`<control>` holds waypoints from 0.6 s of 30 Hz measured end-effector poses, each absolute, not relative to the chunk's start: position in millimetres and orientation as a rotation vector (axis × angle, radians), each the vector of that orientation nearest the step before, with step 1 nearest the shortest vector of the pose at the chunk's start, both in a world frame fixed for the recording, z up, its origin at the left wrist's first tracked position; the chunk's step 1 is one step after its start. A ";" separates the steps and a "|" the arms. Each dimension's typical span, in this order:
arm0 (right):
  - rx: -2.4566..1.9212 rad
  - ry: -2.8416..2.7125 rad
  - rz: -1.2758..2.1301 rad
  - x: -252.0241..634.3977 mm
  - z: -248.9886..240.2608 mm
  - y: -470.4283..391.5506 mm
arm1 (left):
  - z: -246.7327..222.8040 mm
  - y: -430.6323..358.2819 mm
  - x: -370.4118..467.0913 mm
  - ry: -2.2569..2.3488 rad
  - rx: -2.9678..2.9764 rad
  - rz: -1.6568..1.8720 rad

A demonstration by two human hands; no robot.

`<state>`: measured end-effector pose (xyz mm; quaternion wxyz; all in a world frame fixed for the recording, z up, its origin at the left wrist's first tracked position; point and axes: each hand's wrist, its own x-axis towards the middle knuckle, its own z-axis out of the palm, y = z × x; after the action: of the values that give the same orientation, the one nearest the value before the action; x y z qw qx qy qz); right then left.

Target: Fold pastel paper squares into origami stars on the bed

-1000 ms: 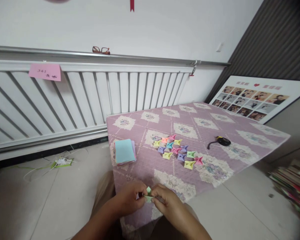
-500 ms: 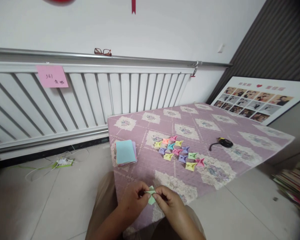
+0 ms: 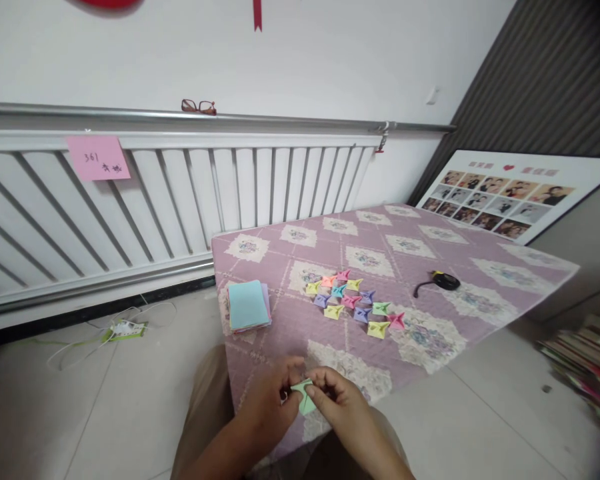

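A small light green folded paper (image 3: 306, 399) is held between both hands over the near edge of the table. My left hand (image 3: 275, 403) pinches its left side between thumb and fingers, the forefinger slightly raised. On the right side, my right hand (image 3: 343, 407) grips the paper with its thumb on top. Beyond the hands, several small folded paper pieces (image 3: 351, 302) in yellow, pink, purple, blue, green and orange lie in rows. To their left is a stack of square paper sheets (image 3: 249, 304) with light blue on top.
The table (image 3: 280, 267) has a purple floral cloth. A black coiled object (image 3: 446, 281) lies on its right part. Behind stands a white radiator (image 3: 250, 180); a power strip (image 3: 125, 329) is on the floor at left.
The green paper has turned slightly and shows a broader face. My left forefinger has lifted a little. The whole view has shifted slightly.
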<state>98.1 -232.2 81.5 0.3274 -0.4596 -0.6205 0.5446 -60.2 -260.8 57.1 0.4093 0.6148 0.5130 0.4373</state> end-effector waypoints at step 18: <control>-1.241 -1.292 1.546 95.5 81.7 -234.4 | 52.7 -266.8 -50.8 1.299 1.170 0.961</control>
<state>95.5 -234.4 81.7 0.3782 -0.4855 -0.5054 0.6048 -50.8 -266.8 52.7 0.5427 0.4927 0.5469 0.4046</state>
